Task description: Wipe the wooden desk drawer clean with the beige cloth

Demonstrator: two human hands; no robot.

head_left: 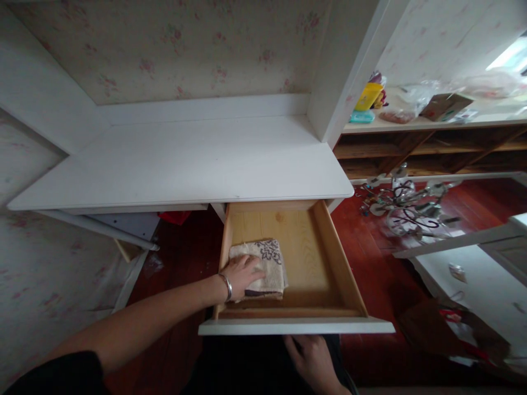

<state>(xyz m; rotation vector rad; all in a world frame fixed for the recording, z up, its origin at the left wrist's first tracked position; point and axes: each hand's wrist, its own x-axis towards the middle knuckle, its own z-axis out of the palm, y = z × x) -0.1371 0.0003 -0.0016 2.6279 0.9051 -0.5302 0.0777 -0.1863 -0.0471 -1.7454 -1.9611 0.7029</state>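
A wooden drawer (337,269) with a white front stands pulled out from under a white desk (185,159). A folded beige towel (269,263) with a dark flower pattern lies in its near left corner. My left hand (242,277), with a silver bracelet at the wrist, rests flat on top of the towel. My right hand (313,359) is low, under the drawer's white front panel, with the fingers curled; I cannot tell whether it grips anything.
A metal chandelier (407,206) lies on the red wooden floor to the right. Behind it a wooden shelf (432,137) carries bags, a box and a yellow container. A white cabinet (473,274) stands at the right. Floral wallpaper covers the wall behind.
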